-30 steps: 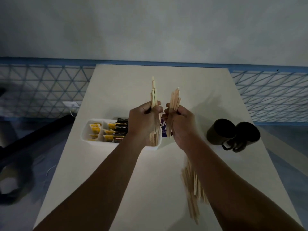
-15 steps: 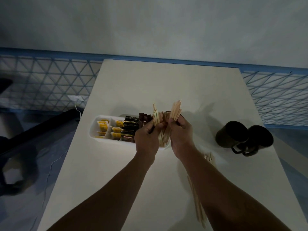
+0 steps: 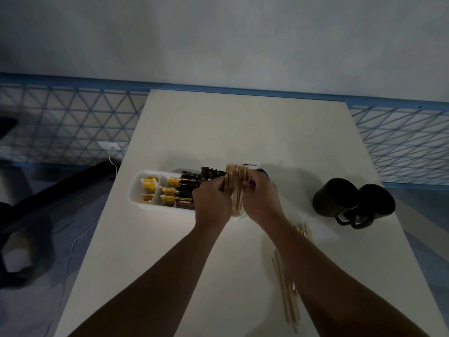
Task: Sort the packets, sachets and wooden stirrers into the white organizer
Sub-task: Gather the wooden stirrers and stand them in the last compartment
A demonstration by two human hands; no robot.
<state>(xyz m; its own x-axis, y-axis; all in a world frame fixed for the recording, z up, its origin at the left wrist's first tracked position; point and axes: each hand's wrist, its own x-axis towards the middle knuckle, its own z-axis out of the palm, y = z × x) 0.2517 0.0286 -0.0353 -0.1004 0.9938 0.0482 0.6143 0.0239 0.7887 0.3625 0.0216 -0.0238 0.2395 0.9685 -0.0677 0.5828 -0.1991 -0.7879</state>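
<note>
The white organizer (image 3: 134,190) lies mid-table, with yellow sachets (image 3: 148,187) in its left compartments and black packets (image 3: 188,184) in the middle. A bundle of wooden stirrers (image 3: 237,183) stands upright in its right end. My left hand (image 3: 211,203) and my right hand (image 3: 261,198) close around that bundle from both sides. More loose stirrers (image 3: 286,288) lie on the table under my right forearm, partly hidden by it.
Two dark mugs (image 3: 352,203) lie on their sides at the table's right. A blue lattice fence (image 3: 60,132) runs behind the white table (image 3: 243,132). A cable and dark objects (image 3: 24,239) lie on the floor to the left.
Both hands came down from above the table with their stirrers and brought the two bunches together into one bundle in the organizer's right end.
</note>
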